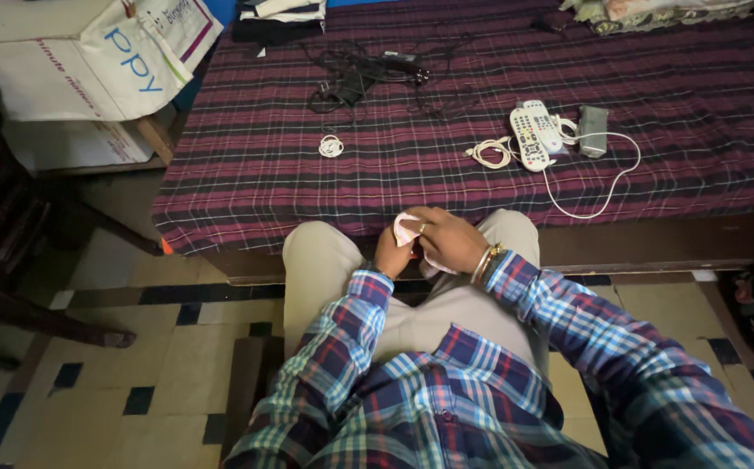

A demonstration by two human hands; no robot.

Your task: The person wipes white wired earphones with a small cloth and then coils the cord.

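Plaid-covered bed (446, 174) ahead, remotes (535, 132) lying there; left hand (392, 254) and right hand (448, 239) both clasped around pale cloth (406, 229).

Person, seated: long-sleeved plaid shirt (446, 391) in blue, red and white checks, cuffs buttoned at wrists; plain beige trousers (325, 260); gold-coloured bangles (486, 260) on right wrist; a ring (421, 227) on one finger.

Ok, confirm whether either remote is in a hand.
No: both remotes lie on the bed, while the hands hold a small cloth.
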